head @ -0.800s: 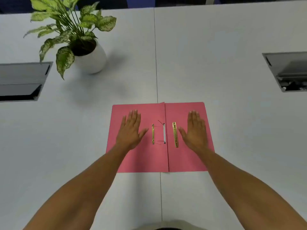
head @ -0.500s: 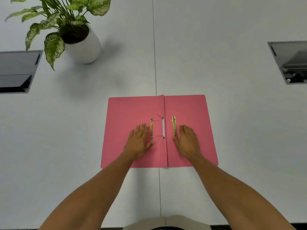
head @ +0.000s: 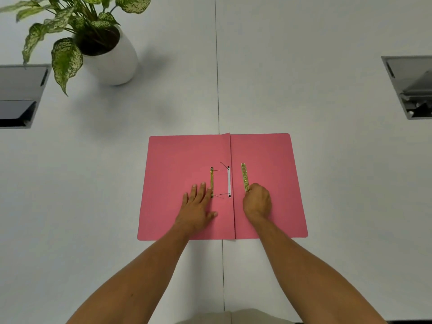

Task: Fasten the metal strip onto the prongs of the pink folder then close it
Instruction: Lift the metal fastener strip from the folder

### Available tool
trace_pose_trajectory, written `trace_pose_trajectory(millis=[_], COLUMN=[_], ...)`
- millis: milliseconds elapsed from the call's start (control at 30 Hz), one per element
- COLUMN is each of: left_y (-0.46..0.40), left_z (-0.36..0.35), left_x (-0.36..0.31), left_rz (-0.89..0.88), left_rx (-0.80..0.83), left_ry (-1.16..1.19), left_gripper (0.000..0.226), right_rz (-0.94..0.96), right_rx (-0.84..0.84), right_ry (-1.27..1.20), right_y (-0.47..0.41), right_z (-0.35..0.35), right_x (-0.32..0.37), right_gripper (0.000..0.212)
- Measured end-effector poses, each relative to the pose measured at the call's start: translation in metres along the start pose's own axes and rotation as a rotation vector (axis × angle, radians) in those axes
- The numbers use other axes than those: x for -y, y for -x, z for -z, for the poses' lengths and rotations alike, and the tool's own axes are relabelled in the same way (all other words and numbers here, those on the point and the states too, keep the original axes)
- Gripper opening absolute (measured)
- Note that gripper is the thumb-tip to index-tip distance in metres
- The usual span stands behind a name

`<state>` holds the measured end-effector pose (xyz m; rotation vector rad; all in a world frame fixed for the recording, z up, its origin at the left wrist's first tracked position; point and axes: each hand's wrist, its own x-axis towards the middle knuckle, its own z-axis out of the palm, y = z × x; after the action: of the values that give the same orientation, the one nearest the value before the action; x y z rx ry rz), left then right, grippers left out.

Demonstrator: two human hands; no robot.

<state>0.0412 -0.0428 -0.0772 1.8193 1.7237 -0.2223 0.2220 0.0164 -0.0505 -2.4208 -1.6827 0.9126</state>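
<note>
The pink folder (head: 268, 155) lies open and flat on the white table. A gold metal strip (head: 244, 176) lies on its right leaf beside the spine. On the left leaf sits a second gold strip (head: 211, 181), with thin prongs (head: 224, 165) sticking up next to a white band (head: 229, 181) at the spine. My left hand (head: 198, 206) rests flat on the left leaf, fingers spread, fingertips touching the left strip. My right hand (head: 257, 202) has its fingers curled at the near end of the right strip, pinching it.
A potted plant in a white pot (head: 112, 57) stands at the back left. Grey cable boxes are set into the table at the left edge (head: 21, 94) and the right edge (head: 411, 87). A seam (head: 217, 66) runs down the table's middle.
Both hands slid toward me and inward to the strips. My right hand went from flat to curled on the near end of the right strip. The view tilted down.
</note>
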Motion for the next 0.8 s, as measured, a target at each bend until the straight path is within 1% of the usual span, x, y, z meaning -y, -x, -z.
trace_pose_trajectory(millis=[67, 133, 167, 200, 233, 300, 333, 400, 467, 633, 733, 800], left_y=[0.000, 0.000, 0.000, 0.000, -0.002, -0.011, -0.017, -0.031, -0.048, -0.088, -0.102, -0.108], left_z=[-0.001, 0.001, 0.003, 0.006, 0.010, 0.021, 0.029, 0.050, 0.068, 0.078, 0.080, 0.080], left_x=[-0.001, -0.003, -0.004, -0.006, -0.009, -0.017, -0.023, -0.041, -0.058, -0.088, -0.098, -0.100], left_rz=[0.003, 0.011, 0.007, -0.012, -0.031, -0.039, -0.045, -0.102, -0.194, -0.302, -0.249, -0.192], left_rx=[0.000, -0.024, -0.085, -0.195, -0.339, -0.597, -0.675, -0.742, -0.707, -0.402, -0.250, -0.174], left_ry=[0.009, 0.055, 0.104, 0.165, 0.220, 0.305, 0.316, 0.269, 0.166, -0.161, -0.334, -0.384], left_gripper=[0.081, 0.078, 0.071, 0.060, 0.048, 0.030, 0.024, 0.018, 0.017, 0.027, 0.030, 0.030], right_rz=[-0.059, -0.057, -0.050, -0.042, -0.035, -0.025, -0.023, -0.015, -0.011, 0.009, 0.031, 0.044], right_rx=[-0.006, -0.021, -0.028, -0.035, -0.039, -0.041, -0.039, -0.039, -0.046, -0.055, -0.065, -0.071], right_ry=[-0.075, -0.129, -0.154, -0.172, -0.184, -0.204, -0.213, -0.225, -0.233, -0.284, -0.309, -0.325], right_y=[-0.001, 0.000, 0.000, 0.001, 0.001, 0.001, 0.001, 0.002, 0.002, -0.002, -0.003, -0.002], right_z=[0.000, 0.000, 0.000, 0.000, 0.000, -0.002, -0.002, -0.004, -0.005, -0.009, -0.012, -0.013], right_x=[0.002, 0.001, 0.000, -0.001, -0.002, -0.006, -0.008, -0.011, -0.012, -0.016, -0.022, -0.026], right_gripper=[0.009, 0.018, 0.024, 0.031, 0.037, 0.041, 0.040, 0.036, 0.033, 0.026, 0.018, 0.014])
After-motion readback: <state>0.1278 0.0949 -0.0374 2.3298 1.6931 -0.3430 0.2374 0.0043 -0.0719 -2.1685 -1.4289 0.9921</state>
